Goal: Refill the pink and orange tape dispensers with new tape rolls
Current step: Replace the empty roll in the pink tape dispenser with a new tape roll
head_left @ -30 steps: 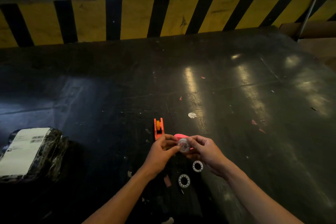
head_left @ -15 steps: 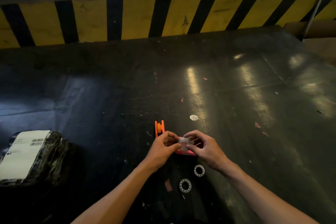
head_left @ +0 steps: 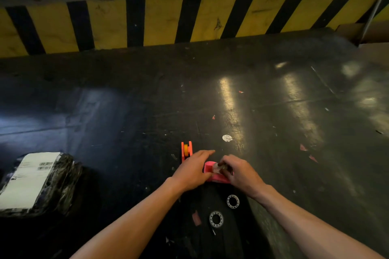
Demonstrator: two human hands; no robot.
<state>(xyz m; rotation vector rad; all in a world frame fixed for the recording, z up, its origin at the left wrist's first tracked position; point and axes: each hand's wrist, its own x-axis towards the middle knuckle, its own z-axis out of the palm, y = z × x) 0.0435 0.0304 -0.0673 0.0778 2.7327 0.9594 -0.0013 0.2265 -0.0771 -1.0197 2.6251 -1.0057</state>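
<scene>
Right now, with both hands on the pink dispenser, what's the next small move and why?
Probably press the clear tape roll fully down into the pink dispenser. The right hand pinches the roll at the slot while the left hand steadies the body, and the roll looks only partly seated.

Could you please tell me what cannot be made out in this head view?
- Roll's seating in the pink dispenser: hidden by right hand and left hand.
- Orange dispenser: near end covered by left hand.
- Parcel label text: too small.
</scene>
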